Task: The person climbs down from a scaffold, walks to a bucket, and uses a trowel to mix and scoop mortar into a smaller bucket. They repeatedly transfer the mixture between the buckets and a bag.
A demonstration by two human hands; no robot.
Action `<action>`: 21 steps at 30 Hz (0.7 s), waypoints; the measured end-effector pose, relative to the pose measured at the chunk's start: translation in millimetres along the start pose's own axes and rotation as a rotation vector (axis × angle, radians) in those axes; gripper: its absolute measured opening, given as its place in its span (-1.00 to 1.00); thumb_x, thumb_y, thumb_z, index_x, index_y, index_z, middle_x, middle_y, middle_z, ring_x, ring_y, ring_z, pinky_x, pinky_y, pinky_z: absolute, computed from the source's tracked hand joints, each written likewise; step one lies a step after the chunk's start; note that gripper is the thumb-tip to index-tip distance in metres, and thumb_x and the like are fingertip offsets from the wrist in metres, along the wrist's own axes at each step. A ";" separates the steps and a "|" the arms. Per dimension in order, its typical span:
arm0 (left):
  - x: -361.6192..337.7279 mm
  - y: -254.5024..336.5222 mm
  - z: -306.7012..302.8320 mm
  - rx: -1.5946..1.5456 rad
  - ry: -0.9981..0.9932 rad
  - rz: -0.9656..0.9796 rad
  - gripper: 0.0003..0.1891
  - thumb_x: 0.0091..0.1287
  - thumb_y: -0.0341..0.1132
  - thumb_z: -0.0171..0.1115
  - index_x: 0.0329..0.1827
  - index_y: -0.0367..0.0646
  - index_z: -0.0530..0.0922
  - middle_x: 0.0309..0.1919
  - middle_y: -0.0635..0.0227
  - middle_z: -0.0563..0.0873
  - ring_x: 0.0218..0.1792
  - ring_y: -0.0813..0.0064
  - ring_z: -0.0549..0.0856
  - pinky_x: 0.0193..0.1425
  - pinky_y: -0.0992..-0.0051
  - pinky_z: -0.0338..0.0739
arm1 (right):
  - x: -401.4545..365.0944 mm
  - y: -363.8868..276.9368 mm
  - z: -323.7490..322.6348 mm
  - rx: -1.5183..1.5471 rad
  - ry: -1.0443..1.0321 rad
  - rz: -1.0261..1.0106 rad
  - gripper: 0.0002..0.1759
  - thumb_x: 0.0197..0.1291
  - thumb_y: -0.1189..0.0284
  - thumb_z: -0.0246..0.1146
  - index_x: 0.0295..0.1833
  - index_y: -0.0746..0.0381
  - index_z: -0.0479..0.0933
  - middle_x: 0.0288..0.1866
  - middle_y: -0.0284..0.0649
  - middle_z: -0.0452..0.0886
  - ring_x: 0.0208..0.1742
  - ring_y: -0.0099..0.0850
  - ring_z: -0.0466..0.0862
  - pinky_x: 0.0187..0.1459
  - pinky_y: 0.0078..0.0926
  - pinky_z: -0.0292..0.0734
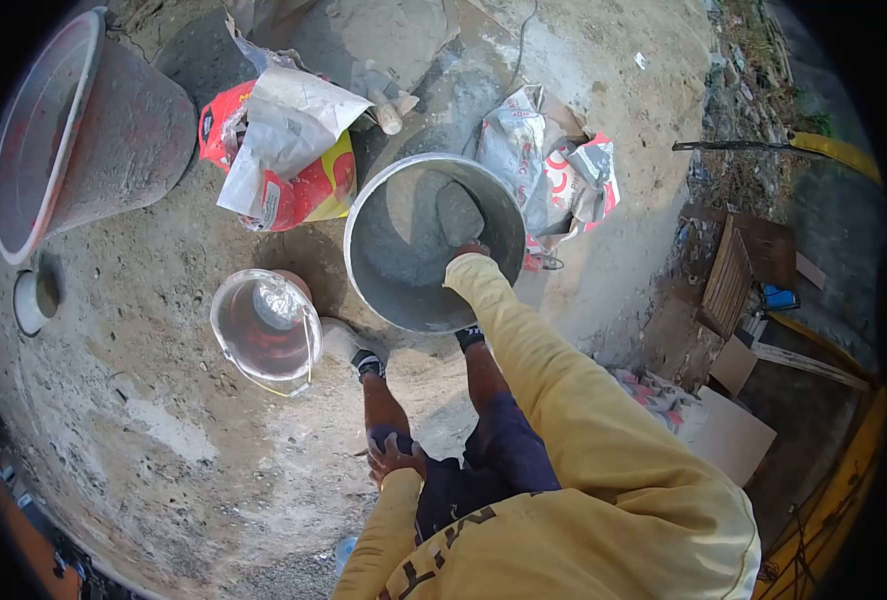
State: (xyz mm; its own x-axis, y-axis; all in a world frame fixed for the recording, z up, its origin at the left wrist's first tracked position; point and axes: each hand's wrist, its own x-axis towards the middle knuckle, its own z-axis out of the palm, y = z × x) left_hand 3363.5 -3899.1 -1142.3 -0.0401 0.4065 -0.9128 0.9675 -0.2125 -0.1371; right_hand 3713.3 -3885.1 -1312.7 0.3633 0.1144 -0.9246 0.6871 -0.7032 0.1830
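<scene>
The right hand [471,249] reaches over the near rim of the big bucket [433,310], fingers apparently closed around the near end of a grey scoop [458,213], though the sleeve [523,325] hides part of the grip. The scoop lies against the grey mix [398,235] inside. The left hand [395,460] holds nothing; its spread fingers rest on the left leg, probably bracing the stoop. The bucket stands just before the feet, presumably for easy reach, between two torn bags [308,165] [553,180] and a pail [235,335].
</scene>
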 end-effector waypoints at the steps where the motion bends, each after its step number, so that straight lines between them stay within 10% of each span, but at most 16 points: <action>1: 0.8 0.8 0.2 0.014 0.007 -0.009 -0.40 0.17 -0.02 0.26 0.30 0.10 0.41 0.45 0.13 0.13 0.42 0.04 0.18 0.41 -0.03 0.16 | 20.9 -4.5 2.2 -0.016 -0.072 -0.015 -0.30 0.03 -0.10 0.35 0.22 0.08 0.54 0.30 -0.19 0.51 0.36 -0.21 0.44 0.29 -0.18 0.36; 5: 3.7 5.9 1.4 0.055 0.038 0.011 -0.43 0.15 -0.04 0.28 0.27 0.09 0.45 0.44 0.12 0.15 0.41 0.03 0.19 0.41 -0.04 0.15 | 56.9 -28.0 28.5 -0.015 0.165 0.082 -0.31 -0.01 -0.15 0.36 0.18 0.01 0.58 0.34 -0.22 0.47 0.39 -0.17 0.40 0.32 -0.13 0.34; 7: 4.3 8.6 -3.3 0.063 0.026 0.014 -0.43 0.16 -0.04 0.27 0.27 0.09 0.46 0.43 0.11 0.17 0.41 0.02 0.19 0.41 -0.04 0.15 | 88.7 -32.9 24.6 0.227 -0.267 -0.019 -0.43 0.14 0.07 0.30 0.23 0.09 0.52 0.34 -0.17 0.46 0.37 -0.11 0.43 0.32 -0.08 0.32; 11: 10.4 5.5 -6.1 0.096 0.029 0.035 -0.44 0.15 -0.02 0.25 0.26 0.09 0.48 0.41 0.09 0.20 0.40 0.01 0.21 0.43 -0.02 0.13 | 132.0 -54.6 52.5 0.351 -0.281 -0.022 -0.32 0.07 0.11 0.37 0.30 0.13 0.44 0.33 -0.14 0.47 0.35 -0.15 0.45 0.31 -0.17 0.36; 13: 11.0 8.5 -14.2 0.099 0.012 0.024 -0.43 0.16 -0.01 0.24 0.26 0.09 0.47 0.41 0.08 0.20 0.41 0.00 0.20 0.43 -0.02 0.12 | 114.8 -58.8 54.5 1.030 -0.036 0.239 -0.34 0.16 0.15 0.28 0.34 0.19 0.38 0.38 -0.11 0.41 0.40 -0.14 0.38 0.37 -0.28 0.28; 21: 10.7 13.2 -27.1 0.093 -0.019 0.016 -0.45 0.19 -0.03 0.21 0.28 0.09 0.46 0.43 0.07 0.18 0.42 -0.01 0.18 0.45 -0.01 0.11 | 70.5 -49.2 62.6 1.307 0.113 0.197 -0.46 0.12 0.18 0.32 0.21 0.10 0.47 0.19 -0.09 0.56 0.23 -0.13 0.52 0.25 -0.28 0.38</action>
State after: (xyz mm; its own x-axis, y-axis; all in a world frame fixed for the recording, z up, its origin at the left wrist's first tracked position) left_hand 3382.6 -3873.5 -1143.5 -0.0309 0.3855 -0.9222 0.9407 -0.3007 -0.1572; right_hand 3665.7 -3886.4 -1407.8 0.4799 -0.0539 -0.8756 -0.4665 -0.8610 -0.2027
